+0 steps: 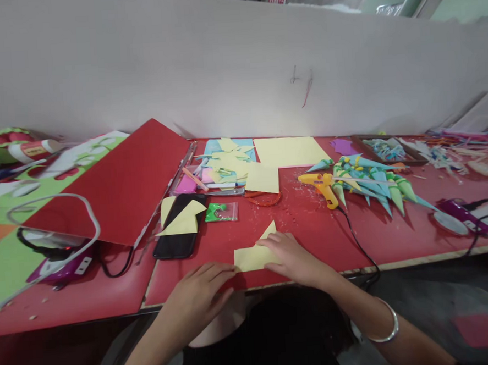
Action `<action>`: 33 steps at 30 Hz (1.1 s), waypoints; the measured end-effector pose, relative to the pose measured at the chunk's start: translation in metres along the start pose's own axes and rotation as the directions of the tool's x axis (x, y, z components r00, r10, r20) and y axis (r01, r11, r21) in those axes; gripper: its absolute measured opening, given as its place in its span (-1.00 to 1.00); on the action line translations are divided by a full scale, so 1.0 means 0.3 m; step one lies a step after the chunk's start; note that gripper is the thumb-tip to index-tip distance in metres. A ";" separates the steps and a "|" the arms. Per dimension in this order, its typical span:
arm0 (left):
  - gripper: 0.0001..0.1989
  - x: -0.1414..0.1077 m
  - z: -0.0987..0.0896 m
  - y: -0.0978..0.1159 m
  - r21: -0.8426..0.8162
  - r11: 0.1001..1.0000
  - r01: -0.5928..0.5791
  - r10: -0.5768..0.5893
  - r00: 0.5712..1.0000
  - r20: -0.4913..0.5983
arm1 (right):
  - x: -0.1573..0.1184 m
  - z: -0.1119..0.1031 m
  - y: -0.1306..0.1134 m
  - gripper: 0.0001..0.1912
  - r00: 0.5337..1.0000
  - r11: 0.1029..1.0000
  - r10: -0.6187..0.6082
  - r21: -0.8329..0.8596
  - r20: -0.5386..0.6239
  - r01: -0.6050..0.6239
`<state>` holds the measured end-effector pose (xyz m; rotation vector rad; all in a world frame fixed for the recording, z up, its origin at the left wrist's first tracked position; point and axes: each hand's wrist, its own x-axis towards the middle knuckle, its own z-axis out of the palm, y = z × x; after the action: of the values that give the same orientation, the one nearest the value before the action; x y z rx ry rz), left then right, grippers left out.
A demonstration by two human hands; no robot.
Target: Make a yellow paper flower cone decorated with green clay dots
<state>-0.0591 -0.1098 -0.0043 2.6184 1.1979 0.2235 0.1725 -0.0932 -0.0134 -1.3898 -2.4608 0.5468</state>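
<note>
A folded piece of pale yellow paper (248, 259) lies on the red tabletop (231, 236) near the front edge, with a pointed corner sticking up behind it. My right hand (294, 258) rests on the paper's right part, fingers spread and pressing it flat. At the paper's left end is my left hand (199, 295), its fingers extended and slightly apart, with the fingertips at the paper's corner. Left of the paper, a black phone (175, 245) lies under yellow scraps (184, 222). Behind the paper is a small bag with green content (221, 212).
A yellow glue gun (321, 186) lies right of centre, its cord running over the front edge. Blue and green paper cones (368, 180) are beside it. Yellow sheets (287, 151) lie at the back. A red board (120, 184) and purple power strip (63, 266) are left.
</note>
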 end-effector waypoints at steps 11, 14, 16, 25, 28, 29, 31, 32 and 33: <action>-0.77 0.163 0.021 0.042 -0.043 0.997 -0.059 0.049 0.975 -0.215 | 0.027 -0.044 0.004 -0.76 0.970 0.999 -0.026 -0.046 -0.240 0.015; -0.78 0.191 0.051 0.076 0.074 0.993 0.087 -0.071 0.978 -0.196 | 0.042 -0.043 0.051 -0.71 0.967 0.991 0.035 0.137 -0.253 0.000; -0.77 0.198 0.061 0.093 0.120 0.983 0.140 -0.114 0.973 -0.200 | 0.050 -0.038 0.078 -0.69 0.965 0.957 0.105 0.287 -0.239 -0.033; -0.65 0.251 0.085 0.097 0.204 0.960 0.191 -0.182 0.982 -0.058 | 0.048 0.025 0.091 -0.82 0.912 0.855 0.316 0.496 -0.262 -0.154; -0.62 0.265 0.094 0.103 0.227 0.953 0.201 -0.192 0.980 -0.060 | 0.044 0.042 0.084 -0.82 0.880 0.841 0.381 0.502 -0.284 -0.202; -0.62 0.267 0.095 0.106 0.234 0.951 0.202 -0.193 0.979 -0.061 | 0.042 0.046 0.081 -0.82 0.872 0.840 0.396 0.496 -0.288 -0.218; -0.61 0.269 0.097 0.112 0.245 0.948 0.204 -0.194 0.979 -0.064 | 0.040 0.053 0.070 -0.83 0.859 0.845 0.419 0.472 -0.294 -0.251; -0.60 0.270 0.097 0.114 0.249 0.946 0.205 -0.195 0.979 -0.065 | 0.039 0.056 0.065 -0.83 0.854 0.849 0.427 0.457 -0.297 -0.266; -0.60 0.270 0.098 0.116 0.253 0.945 0.206 -0.196 0.978 -0.066 | 0.038 0.060 0.059 -0.83 0.850 0.852 0.434 0.443 -0.300 -0.279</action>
<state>0.0257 -0.0749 -0.0195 2.6891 1.5949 0.0847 0.1730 -0.0785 -0.0369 -1.6141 -1.6701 0.7065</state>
